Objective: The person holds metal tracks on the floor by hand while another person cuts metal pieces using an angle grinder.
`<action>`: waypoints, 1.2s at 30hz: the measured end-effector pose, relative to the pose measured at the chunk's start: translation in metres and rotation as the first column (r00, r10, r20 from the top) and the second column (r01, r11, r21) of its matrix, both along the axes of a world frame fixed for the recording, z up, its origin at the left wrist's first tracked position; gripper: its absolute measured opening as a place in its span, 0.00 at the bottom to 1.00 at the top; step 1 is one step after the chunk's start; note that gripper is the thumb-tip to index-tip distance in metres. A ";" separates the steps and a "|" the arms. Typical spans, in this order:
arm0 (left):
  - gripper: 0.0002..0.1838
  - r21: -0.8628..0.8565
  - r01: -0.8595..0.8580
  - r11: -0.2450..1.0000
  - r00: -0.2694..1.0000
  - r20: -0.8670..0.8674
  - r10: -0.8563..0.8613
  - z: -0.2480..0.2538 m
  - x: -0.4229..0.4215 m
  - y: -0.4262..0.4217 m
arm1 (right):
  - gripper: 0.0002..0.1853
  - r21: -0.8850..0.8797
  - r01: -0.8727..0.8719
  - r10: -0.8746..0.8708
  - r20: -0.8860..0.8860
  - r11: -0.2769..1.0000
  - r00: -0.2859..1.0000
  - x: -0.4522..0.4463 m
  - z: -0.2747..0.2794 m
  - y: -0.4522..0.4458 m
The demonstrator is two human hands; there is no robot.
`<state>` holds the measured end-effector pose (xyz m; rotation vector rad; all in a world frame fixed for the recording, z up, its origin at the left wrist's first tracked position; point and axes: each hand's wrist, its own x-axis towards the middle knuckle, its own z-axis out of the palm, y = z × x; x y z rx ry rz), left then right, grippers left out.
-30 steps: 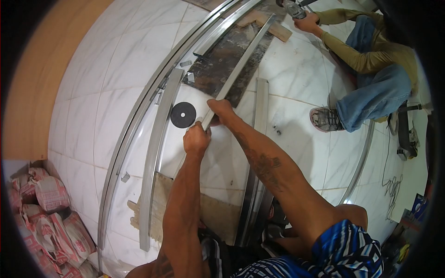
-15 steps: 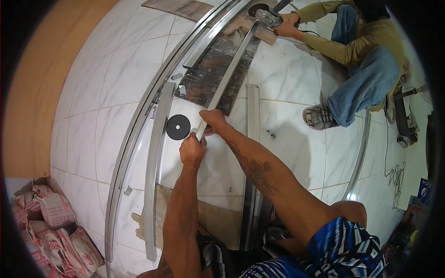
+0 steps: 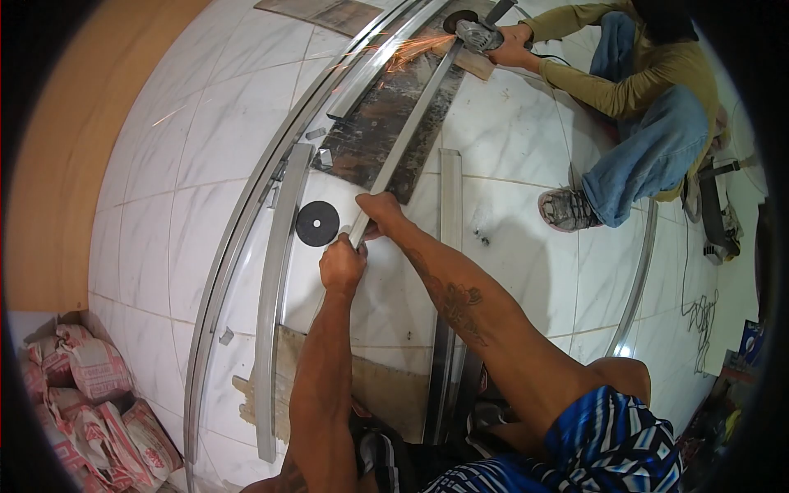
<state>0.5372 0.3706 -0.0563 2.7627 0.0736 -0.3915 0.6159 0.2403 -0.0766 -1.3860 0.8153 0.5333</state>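
My left hand point(image 3: 343, 261) is wrapped round a long metal bar point(image 3: 403, 141). Just above it, my right hand point(image 3: 380, 214) grips the same bar. The bar slants up over a dark stained board point(image 3: 370, 123) to a grinder point(image 3: 478, 36), held by a co-worker's hands. Orange sparks point(image 3: 419, 49) fly left from the grinder's disc at the bar's far end. A black cutting disc point(image 3: 317, 223) lies flat on the floor left of my hands.
Long metal profiles point(image 3: 282, 304) lie to the left, another metal profile point(image 3: 450, 197) to the right. Red and white bags point(image 3: 99, 370) are piled at lower left. The crouching co-worker point(image 3: 657, 107) is at upper right, a shoe point(image 3: 567, 209) on the tiles.
The grinder has come left and down onto the bar's far end, and sparks now spray from it. Both my hands keep their hold on the bar. The view has shifted slightly.
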 end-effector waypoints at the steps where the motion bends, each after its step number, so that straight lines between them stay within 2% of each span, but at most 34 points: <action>1: 0.21 0.003 0.000 1.000 1.000 0.005 0.000 -0.003 0.000 0.001 | 0.25 0.000 0.004 -0.004 -0.003 1.000 1.000 0.000 0.000 0.000; 10: 0.19 0.001 -0.004 1.000 1.000 -0.009 0.004 0.003 0.000 -0.001 | 0.24 -0.032 -0.007 0.007 -0.006 0.999 1.000 0.000 0.006 0.000; 25: 0.22 0.013 0.002 1.000 1.000 -0.008 -0.002 -0.001 0.000 0.001 | 0.24 -0.066 -0.018 0.017 -0.011 0.998 1.000 0.003 -0.004 0.001; 36: 0.21 -0.011 0.022 1.000 1.000 -0.022 -0.023 0.000 0.000 0.002 | 0.23 -0.003 0.013 -0.013 0.055 1.000 0.998 -0.001 -0.006 0.000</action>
